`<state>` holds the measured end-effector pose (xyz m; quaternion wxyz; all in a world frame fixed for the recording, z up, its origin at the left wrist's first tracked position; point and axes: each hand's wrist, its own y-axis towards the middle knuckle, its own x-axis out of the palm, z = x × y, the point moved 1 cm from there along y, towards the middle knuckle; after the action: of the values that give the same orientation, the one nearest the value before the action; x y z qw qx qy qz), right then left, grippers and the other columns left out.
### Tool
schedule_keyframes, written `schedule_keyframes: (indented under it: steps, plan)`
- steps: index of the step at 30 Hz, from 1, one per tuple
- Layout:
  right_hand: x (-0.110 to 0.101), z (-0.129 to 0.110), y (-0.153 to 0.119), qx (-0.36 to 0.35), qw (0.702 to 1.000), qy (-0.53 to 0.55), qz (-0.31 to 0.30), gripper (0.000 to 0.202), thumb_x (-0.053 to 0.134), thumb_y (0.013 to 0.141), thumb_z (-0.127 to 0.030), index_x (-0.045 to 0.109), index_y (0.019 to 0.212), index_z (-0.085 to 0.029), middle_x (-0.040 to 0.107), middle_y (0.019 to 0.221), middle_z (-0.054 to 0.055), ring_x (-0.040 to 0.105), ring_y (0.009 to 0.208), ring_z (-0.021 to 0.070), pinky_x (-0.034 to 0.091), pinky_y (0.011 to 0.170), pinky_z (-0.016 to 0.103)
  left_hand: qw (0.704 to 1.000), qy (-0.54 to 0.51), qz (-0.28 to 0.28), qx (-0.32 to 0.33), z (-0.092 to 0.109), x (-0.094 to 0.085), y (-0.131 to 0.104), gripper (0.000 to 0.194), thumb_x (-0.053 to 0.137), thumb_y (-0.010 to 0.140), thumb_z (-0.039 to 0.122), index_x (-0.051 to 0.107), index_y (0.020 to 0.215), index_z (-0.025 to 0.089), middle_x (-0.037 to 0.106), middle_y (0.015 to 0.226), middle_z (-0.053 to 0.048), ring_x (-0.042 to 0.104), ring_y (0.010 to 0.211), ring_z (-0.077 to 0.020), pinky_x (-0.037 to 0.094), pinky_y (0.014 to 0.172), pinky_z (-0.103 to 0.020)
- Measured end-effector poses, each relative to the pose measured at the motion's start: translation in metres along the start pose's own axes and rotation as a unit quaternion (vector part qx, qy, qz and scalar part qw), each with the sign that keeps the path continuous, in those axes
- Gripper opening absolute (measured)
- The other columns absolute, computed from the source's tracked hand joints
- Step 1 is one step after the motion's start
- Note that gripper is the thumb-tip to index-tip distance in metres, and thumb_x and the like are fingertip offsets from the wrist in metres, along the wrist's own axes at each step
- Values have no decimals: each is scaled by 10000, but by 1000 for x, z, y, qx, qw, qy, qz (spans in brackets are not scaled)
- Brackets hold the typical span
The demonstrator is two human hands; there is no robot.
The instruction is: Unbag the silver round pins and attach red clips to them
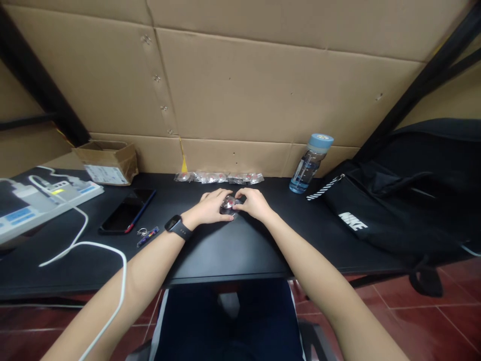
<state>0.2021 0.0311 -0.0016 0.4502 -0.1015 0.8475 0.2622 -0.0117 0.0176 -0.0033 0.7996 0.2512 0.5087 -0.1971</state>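
Note:
Between my hands on the black desk lies a small round shiny piece with red on it (228, 202), seemingly in clear plastic wrapping; its exact kind is too small to tell. My left hand (212, 206), with a dark watch on the wrist, curves around its left side, fingers above and thumb below. From the right, my right hand (254, 203) grips its edge between thumb and forefinger. Several similar clear plastic packets (214, 177) with red bits lie in a row behind, against the cardboard.
A blue-lidded water bottle (308, 163) and a black bag (372, 210) stand right. On the left are a phone (128, 210), a keyring (148, 236), an open cardboard box (108, 163) and a power strip (45, 203). A white cable (122, 281) passes over my left forearm.

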Motion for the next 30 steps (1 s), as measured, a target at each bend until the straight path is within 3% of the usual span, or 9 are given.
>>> schedule_keyframes:
  steps: [3,6,12,20,25,30]
  plan:
    - [-1,-1,-3,-12,1000,0,-5,219,865,777,-218,733,952,-214,759,994,20,672,827,159,431,728,248,996,46,-4,-82,-5,-3,-3,1061,726,732,758,371,1559,196,465,1552,-216,397,1451,-450,319,1158,-608]
    - [0,-6,-5,-36,999,-16,4,197,855,803,-244,724,946,-209,744,963,26,662,846,168,423,734,253,990,52,-40,-126,-6,-6,-4,1171,701,712,801,301,1602,154,433,1576,-256,360,1475,-475,298,1166,-617]
    - [8,-13,-3,-44,997,-57,19,229,858,808,-259,708,970,-200,687,946,22,625,811,159,415,716,256,988,34,-59,-142,-2,-8,-1,1111,749,687,743,344,1585,230,437,1595,-206,345,1482,-472,320,1156,-610]
    - [14,-19,2,-48,982,-181,26,304,821,848,-446,709,985,-200,678,1010,53,619,821,184,407,799,323,994,15,-43,-103,-11,1,2,1083,786,656,729,380,1552,275,475,1573,-189,393,1462,-463,345,1144,-603]
    - [-4,-9,-3,-111,988,-105,-24,189,791,865,-269,714,1034,-232,652,1033,25,612,834,158,411,741,268,992,8,-54,-116,-8,-1,2,1161,802,635,726,335,1584,246,435,1603,-205,334,1497,-482,325,1156,-625]
    - [-2,-6,-2,-92,991,-95,-19,157,773,883,-238,724,1032,-244,654,1035,21,623,853,153,419,755,261,994,-4,-60,-86,-8,-3,1,1136,813,638,702,349,1582,274,433,1616,-169,303,1514,-481,302,1175,-623]
